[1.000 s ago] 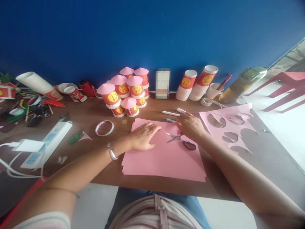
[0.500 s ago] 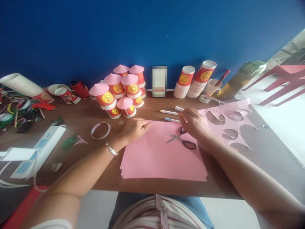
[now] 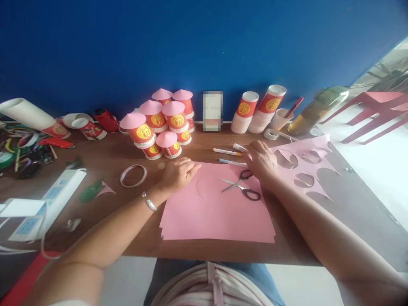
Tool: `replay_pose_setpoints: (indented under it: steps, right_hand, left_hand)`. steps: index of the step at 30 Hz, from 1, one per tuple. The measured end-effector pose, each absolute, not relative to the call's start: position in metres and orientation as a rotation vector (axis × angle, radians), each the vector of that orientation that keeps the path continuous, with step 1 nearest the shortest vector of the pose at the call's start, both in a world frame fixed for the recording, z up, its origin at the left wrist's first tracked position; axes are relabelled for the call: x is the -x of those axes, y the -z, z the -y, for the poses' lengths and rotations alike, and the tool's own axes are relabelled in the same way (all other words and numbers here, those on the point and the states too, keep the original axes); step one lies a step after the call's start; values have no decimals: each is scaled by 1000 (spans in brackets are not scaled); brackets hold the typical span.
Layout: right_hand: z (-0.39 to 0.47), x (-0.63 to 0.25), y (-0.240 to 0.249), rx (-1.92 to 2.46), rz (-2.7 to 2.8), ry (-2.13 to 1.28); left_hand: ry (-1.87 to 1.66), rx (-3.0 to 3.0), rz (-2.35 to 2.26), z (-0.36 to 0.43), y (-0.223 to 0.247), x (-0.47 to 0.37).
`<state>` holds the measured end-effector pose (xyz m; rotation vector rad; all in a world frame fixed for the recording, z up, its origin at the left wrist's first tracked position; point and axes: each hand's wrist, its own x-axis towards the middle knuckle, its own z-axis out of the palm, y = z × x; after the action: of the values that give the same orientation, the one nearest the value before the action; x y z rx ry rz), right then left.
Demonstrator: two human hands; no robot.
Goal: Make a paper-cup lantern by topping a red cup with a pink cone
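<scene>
A stack of pink paper (image 3: 216,216) lies in front of me, with a curved line near its upper left. My left hand (image 3: 180,174) rests at the stack's upper left corner, fingers together; whether anything is under them is hidden. Black-handled scissors (image 3: 237,185) lie partly spread on the paper's right side. At the upper right corner my right hand (image 3: 261,159) has its fingers closed near the end of a white marker (image 3: 239,147); its grip is partly hidden. Two more markers, one with an orange cap (image 3: 225,151) and one with a blue cap (image 3: 229,162), lie between my hands.
Red cups with pink cone tops (image 3: 174,114) stand at the back; stacked cups (image 3: 244,112) and a bottle (image 3: 315,110) are right of them. Cut pink paper (image 3: 317,170) lies right. A tape ring (image 3: 134,175) and power strip (image 3: 51,199) are left.
My right hand has shifted slightly right relative to the markers, showing more of the orange-capped and white ones. My left hand stays at the paper's corner. The view has moved a little.
</scene>
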<state>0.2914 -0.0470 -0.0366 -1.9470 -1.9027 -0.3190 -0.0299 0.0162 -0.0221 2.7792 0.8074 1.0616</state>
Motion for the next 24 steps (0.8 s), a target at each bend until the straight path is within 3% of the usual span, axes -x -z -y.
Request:
replay_pose_setpoints:
  steps: [12, 21, 24]
  right_hand:
    - [33, -303, 44, 1994, 1854, 205]
    - [43, -292, 30, 1769, 1733, -11]
    - [57, -270, 13, 1602, 1566, -297]
  left_hand:
    - [-1112, -2747, -655, -15, 23, 28]
    - [-1121, -2716, -656, -14, 26, 28]
    - [-1170, -2680, -654, -11, 25, 28]
